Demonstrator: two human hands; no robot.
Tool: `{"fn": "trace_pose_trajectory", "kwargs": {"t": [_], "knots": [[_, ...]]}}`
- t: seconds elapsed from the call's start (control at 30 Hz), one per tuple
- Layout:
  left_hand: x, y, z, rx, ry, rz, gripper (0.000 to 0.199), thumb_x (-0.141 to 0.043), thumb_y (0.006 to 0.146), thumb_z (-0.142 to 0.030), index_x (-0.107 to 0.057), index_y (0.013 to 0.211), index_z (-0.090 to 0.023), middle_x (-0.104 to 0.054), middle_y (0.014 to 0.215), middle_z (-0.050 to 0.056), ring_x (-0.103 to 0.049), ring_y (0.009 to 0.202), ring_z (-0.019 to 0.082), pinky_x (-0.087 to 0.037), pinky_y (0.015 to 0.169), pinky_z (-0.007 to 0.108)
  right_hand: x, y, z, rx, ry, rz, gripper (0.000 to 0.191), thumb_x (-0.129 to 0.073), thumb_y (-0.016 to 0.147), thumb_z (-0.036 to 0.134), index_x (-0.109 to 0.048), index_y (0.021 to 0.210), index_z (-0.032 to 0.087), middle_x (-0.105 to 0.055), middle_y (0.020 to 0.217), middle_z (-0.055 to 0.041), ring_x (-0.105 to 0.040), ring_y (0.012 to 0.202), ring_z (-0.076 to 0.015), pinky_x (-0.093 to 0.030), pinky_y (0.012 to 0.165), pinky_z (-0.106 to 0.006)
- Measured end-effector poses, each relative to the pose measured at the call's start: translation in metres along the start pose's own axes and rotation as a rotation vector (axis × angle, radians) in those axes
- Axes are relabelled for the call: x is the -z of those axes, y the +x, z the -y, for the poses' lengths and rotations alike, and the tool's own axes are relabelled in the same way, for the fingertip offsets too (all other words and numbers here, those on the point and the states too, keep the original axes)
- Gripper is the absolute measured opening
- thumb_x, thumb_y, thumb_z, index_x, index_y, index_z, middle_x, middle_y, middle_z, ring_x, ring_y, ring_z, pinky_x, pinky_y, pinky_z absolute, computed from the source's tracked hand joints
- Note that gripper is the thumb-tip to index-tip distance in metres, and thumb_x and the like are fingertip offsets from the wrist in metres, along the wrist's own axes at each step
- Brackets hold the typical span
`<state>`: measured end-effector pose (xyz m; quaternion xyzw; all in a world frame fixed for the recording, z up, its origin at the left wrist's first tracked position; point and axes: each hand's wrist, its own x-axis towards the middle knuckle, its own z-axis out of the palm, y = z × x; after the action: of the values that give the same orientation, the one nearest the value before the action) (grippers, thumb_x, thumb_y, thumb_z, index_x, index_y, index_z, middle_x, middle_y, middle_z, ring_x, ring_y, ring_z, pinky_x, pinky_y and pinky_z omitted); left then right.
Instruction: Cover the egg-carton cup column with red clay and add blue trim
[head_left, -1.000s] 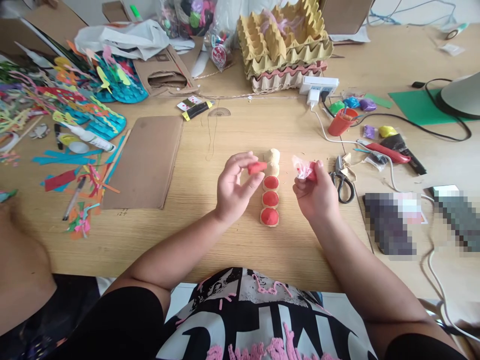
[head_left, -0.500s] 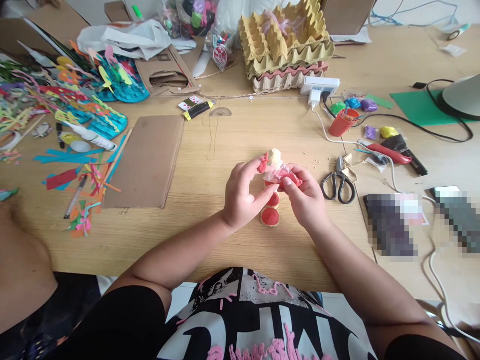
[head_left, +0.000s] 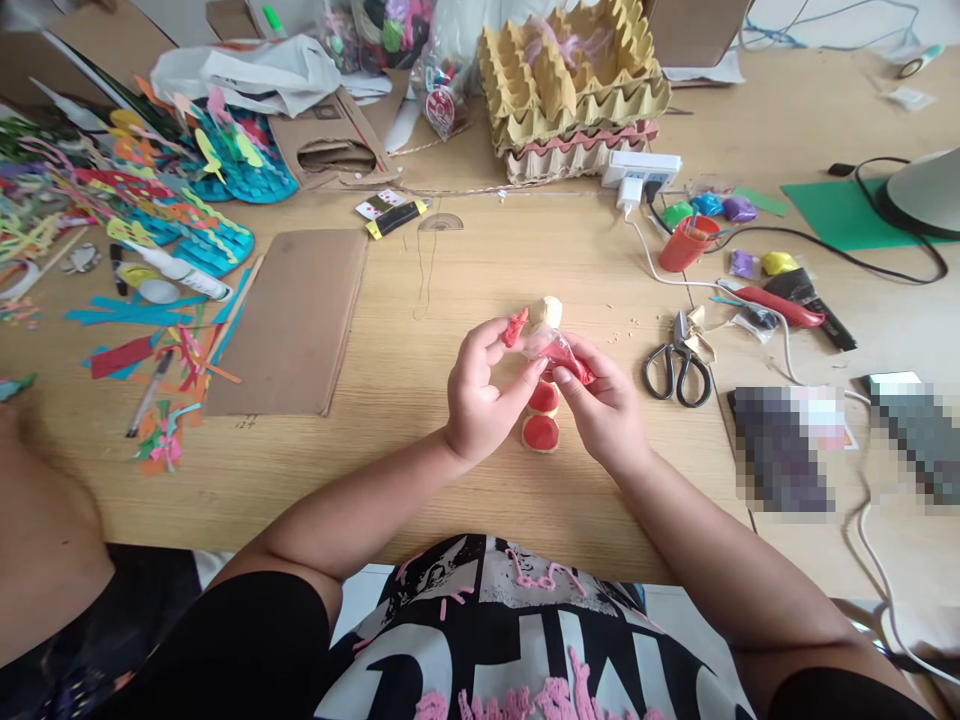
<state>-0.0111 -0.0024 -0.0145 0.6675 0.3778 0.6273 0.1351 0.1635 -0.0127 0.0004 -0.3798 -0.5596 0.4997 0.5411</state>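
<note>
Between my two hands is a clear plastic bag [head_left: 561, 352] with red clay inside. My right hand [head_left: 606, 408] is closed on the bag's right side, thumb on top. My left hand [head_left: 484, 395] pinches the bag's left edge between thumb and fingers; a torn-off lump of red clay [head_left: 515, 328] sits at its index fingertip. On the table just below the hands stand small cardboard cups with red clay tops [head_left: 541, 433], in a row. A pale cup [head_left: 547, 312] at the row's far end stays uncoloured; the ones between are partly hidden by the bag and fingers.
Black-handled scissors [head_left: 678, 362] lie to the right, with two blurred phones [head_left: 784, 445] nearer the edge. Brown cardboard [head_left: 289, 320] and paper strips lie left. Stacked egg trays [head_left: 574, 90], a power strip [head_left: 642, 168] and a red cup [head_left: 686, 246] stand behind. Another person's arm is at far left.
Both hands have shifted slightly left and nearer with the bag. The red lump at my left fingertips has moved a little left and down, and more of the red-topped cups shows.
</note>
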Motion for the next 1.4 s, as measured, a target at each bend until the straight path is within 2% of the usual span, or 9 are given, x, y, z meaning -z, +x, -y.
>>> {"fn": "trace_pose_trajectory", "kwargs": {"t": [0.23,0.33,0.53,0.7,0.8,0.93,1.13,1.27,1.4], "knots": [[0.001,0.002,0.003,-0.066,0.060,-0.049,0.054,-0.080,0.110,-0.046,-0.054,0.155,-0.029,-0.077,0.131,0.010,-0.082,0.120,0.024,-0.066,0.122,0.052,-0.001,-0.001,0.000,0.055,-0.005,-0.020,0.035,-0.085,0.107,0.049,-0.086,0.141,0.041,-0.085,0.143,-0.0028,-0.079,0.137,-0.0276,-0.060,0.128,-0.053],[0.001,0.001,0.003,-0.052,0.067,-0.040,0.054,-0.079,0.111,-0.046,-0.054,0.155,-0.029,-0.075,0.130,0.010,-0.082,0.125,0.025,-0.067,0.120,0.050,-0.001,-0.001,0.002,0.066,-0.045,-0.020,0.033,-0.084,0.108,0.047,-0.086,0.140,0.041,-0.085,0.143,-0.0033,-0.078,0.138,-0.0287,-0.059,0.130,-0.055],[0.000,0.001,-0.001,-0.054,-0.003,-0.029,0.048,-0.081,0.110,-0.035,-0.057,0.150,-0.029,-0.074,0.129,0.006,-0.084,0.110,0.017,-0.069,0.116,0.042,0.000,-0.002,0.004,0.084,-0.071,-0.008,0.032,-0.083,0.109,0.046,-0.086,0.140,0.041,-0.085,0.142,-0.0039,-0.077,0.137,-0.0287,-0.059,0.129,-0.055],[0.002,0.003,0.000,-0.079,-0.017,0.027,0.046,-0.077,0.111,-0.027,-0.059,0.153,-0.027,-0.075,0.132,0.009,-0.082,0.125,0.021,-0.070,0.115,0.040,0.001,-0.001,0.002,0.017,-0.029,0.008,0.034,-0.086,0.106,0.052,-0.087,0.138,0.040,-0.086,0.143,-0.0037,-0.078,0.136,-0.0284,-0.058,0.130,-0.056],[0.005,0.005,0.001,-0.105,0.045,0.074,0.046,-0.073,0.113,-0.028,-0.057,0.156,-0.028,-0.077,0.134,0.011,-0.081,0.128,0.023,-0.069,0.119,0.045,0.003,0.002,-0.001,-0.034,0.022,-0.015,0.038,-0.088,0.103,0.059,-0.088,0.135,0.038,-0.088,0.135,-0.0044,-0.081,0.129,-0.0280,-0.062,0.125,-0.055],[0.007,0.008,-0.001,-0.136,0.116,0.004,0.049,-0.075,0.112,-0.036,-0.054,0.156,-0.030,-0.079,0.129,0.008,-0.082,0.126,0.025,-0.067,0.120,0.053,0.005,0.005,-0.003,-0.103,0.137,-0.042,0.044,-0.091,0.097,0.068,-0.089,0.130,0.038,-0.089,0.124,-0.0035,-0.084,0.110,-0.0252,-0.071,0.110,-0.051],[0.004,0.011,-0.004,-0.064,0.050,0.004,0.037,-0.070,0.116,-0.037,-0.056,0.150,-0.029,-0.078,0.107,0.001,-0.084,0.116,0.020,-0.066,0.120,0.049,0.005,0.004,0.000,-0.157,0.203,-0.009,0.046,-0.098,0.090,0.068,-0.090,0.123,0.037,-0.091,0.115,-0.0024,-0.085,0.103,-0.0240,-0.071,0.106,-0.049],[0.004,0.012,0.000,-0.028,-0.014,0.007,0.049,-0.075,0.114,-0.042,-0.053,0.156,-0.031,-0.079,0.121,0.005,-0.082,0.117,0.020,-0.067,0.117,0.045,0.004,0.005,0.001,-0.172,0.247,-0.002,0.043,-0.100,0.087,0.065,-0.090,0.117,0.036,-0.090,0.118,-0.0023,-0.085,0.106,-0.0236,-0.071,0.106,-0.049],[0.004,0.009,0.000,0.050,-0.057,0.094,0.052,-0.071,0.116,-0.047,-0.047,0.161,-0.033,-0.081,0.137,0.010,-0.084,0.107,0.019,-0.071,0.098,0.038,0.005,0.008,0.007,-0.164,0.249,-0.008,0.042,-0.101,0.085,0.067,-0.088,0.108,0.034,-0.088,0.109,-0.0017,-0.083,0.104,-0.0235,-0.071,0.105,-0.048]]}}
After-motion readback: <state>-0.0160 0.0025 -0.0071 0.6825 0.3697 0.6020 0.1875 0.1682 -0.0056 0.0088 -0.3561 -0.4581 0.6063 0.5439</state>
